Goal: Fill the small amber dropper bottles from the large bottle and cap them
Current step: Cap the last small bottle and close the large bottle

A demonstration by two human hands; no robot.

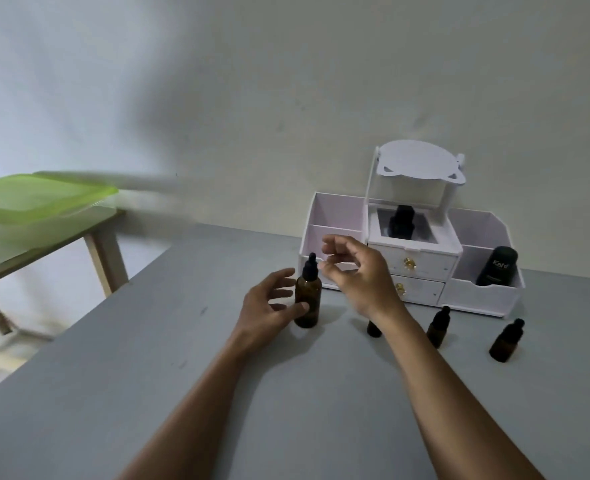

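The large amber bottle (pixel 307 299) stands upright on the grey table (pixel 148 358), its black dropper cap on. My left hand (pixel 269 308) is beside it on the left, fingers apart, thumb touching its lower side. My right hand (pixel 357 271) hovers just right of the cap, fingers spread and holding nothing. Three small amber dropper bottles stand to the right with their caps on: one (pixel 374 329) mostly hidden behind my right wrist, a second (pixel 437 327), and a third (pixel 504 341).
A white desk organiser (pixel 477 289) with drawers and a mirror stands against the wall behind the bottles. It holds a dark "Kahf" container (pixel 497 266). A wooden side table (pixel 44 237) with a green lid (pixel 33 195) stands at the left.
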